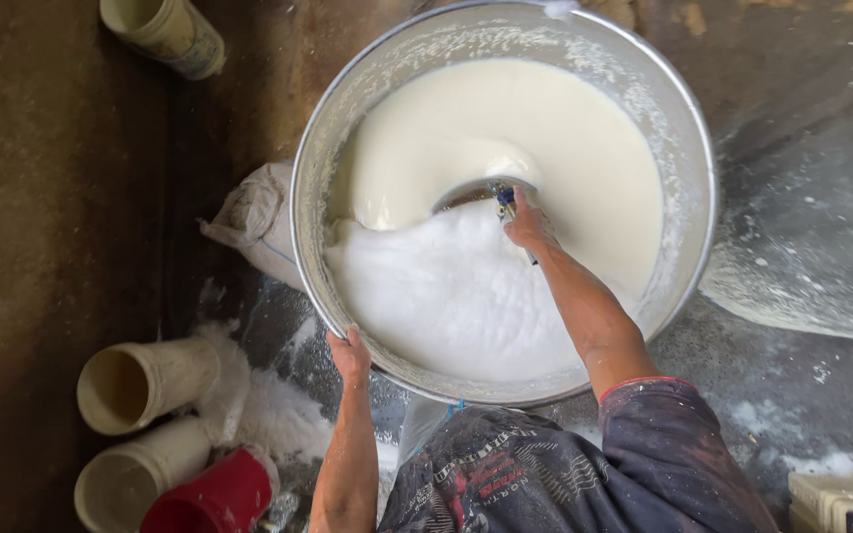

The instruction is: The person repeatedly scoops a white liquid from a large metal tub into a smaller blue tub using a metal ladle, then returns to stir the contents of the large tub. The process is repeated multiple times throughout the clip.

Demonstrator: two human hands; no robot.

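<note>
A wide metal basin (688, 128) fills the upper centre of the frame, standing on a wet, powder-streaked floor (802, 227). It holds white liquid (555, 128) toward the top and a mound of white powder (446, 296) toward the bottom, not blended. The left hand (350, 353) clamps the basin's near rim at lower left, likely to keep it from shifting. The right hand (528, 225) reaches to the basin's middle, closed round the handle of a metal scoop (476, 190), whose bowl lies just above and left of the hand, at the seam between liquid and powder. A sack (254, 217) lies against the basin's left side. Cream buckets (145, 380) and a red bucket (214, 492) lie on their sides at lower left.
</note>
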